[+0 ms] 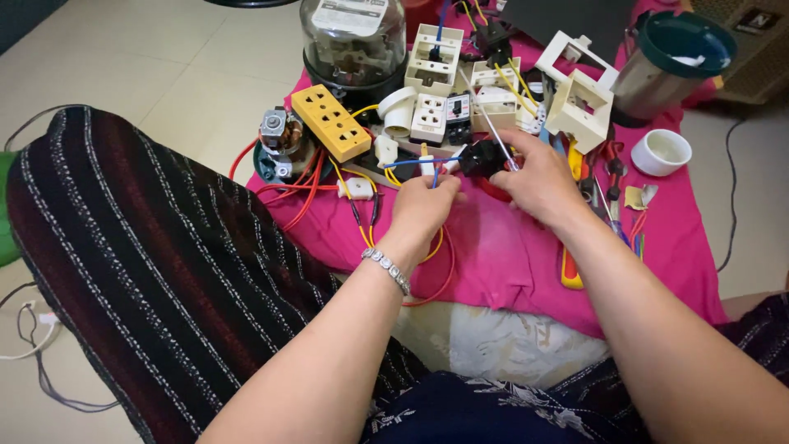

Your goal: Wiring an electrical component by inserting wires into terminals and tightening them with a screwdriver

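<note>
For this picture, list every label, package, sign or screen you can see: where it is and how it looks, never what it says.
Label: on the clear glass-domed meter at the top edge of the pink cloth; pale rectangular panel with dark print.
Label: top right corner, small dark rectangle with light marks on a beige grille.
No packages, signs or screens visible.

Your left hand (423,210) lay left of your right hand (538,177) on the cloth (509,255). Behind them sat the socket strip (331,122), meter (353,41) and switch boxes (434,57); the cup (662,151) stood right.
</note>
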